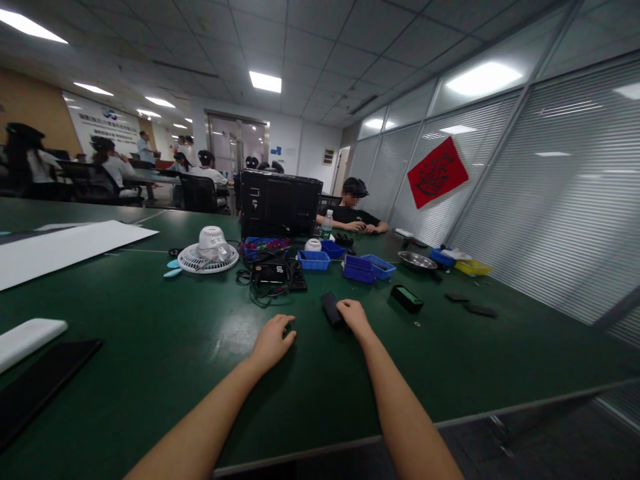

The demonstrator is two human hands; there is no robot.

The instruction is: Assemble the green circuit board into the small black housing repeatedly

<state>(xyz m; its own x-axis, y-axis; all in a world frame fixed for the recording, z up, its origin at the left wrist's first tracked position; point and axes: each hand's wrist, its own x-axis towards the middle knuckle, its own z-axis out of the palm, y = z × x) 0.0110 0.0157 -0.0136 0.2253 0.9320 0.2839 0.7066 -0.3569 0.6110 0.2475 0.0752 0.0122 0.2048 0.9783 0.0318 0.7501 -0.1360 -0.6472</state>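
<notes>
A flat black rectangular piece [330, 308] is on the green table [300, 387] in front of me. My right hand [354, 315] is closed on its right edge, with the fingertips partly hidden. To the left of it, my left hand [273, 341] rests near the table surface, thumb and fingers apart, nothing in it. Right of my right hand lies a black open box [407, 299] with something green inside, perhaps a circuit board. A small pale ring [417, 324] lies in front of that box.
Tangled cables and a black device [269, 272] lie ahead, beside blue bins [359, 269]. A white fan part [209, 257] stands left of them, before a large black panel [281, 203]. A metal bowl [417, 261] is at right. A co-worker [354, 207] sits across.
</notes>
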